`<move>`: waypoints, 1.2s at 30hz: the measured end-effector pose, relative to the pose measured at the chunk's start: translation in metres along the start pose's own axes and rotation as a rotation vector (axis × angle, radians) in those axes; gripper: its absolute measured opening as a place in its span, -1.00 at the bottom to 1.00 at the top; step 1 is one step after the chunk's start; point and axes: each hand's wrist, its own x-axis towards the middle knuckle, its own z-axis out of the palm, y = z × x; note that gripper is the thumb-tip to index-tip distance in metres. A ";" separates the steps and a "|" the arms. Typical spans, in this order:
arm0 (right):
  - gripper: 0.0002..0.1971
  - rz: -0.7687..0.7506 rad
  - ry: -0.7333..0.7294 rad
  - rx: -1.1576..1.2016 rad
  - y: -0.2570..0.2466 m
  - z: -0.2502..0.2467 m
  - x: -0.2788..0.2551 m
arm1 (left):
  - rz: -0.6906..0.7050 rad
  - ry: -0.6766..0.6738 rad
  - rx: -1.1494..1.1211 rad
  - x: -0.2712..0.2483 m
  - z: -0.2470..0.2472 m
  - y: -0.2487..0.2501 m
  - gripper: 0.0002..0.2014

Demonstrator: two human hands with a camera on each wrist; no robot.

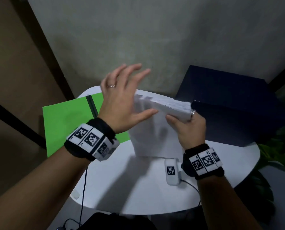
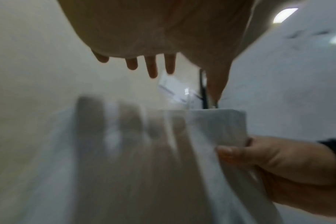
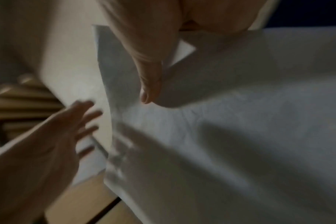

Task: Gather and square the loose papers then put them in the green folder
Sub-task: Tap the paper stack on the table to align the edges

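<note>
Squaring stack: right hand (image 1: 189, 130) pinches papers (image 1: 156, 128) upright on table (image 1: 138, 183), edge down for alignment; left hand (image 1: 121, 100), fingers spread, holding nothing, at papers' 10 o'clock, ready to tap. Folder (image 1: 68, 120) closed, 9 o'clock.

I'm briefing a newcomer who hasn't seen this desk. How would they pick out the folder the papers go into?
Start at the round white table. On its far left lies the green folder, flat and closed, beside the left hand. It is bright green with a dark strap; the boxes opposite are dark.
</note>
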 end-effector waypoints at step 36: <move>-0.71 0.305 0.132 -0.131 0.101 -0.043 -0.046 | -0.735 -0.195 -0.757 -0.129 0.078 -0.102 -0.78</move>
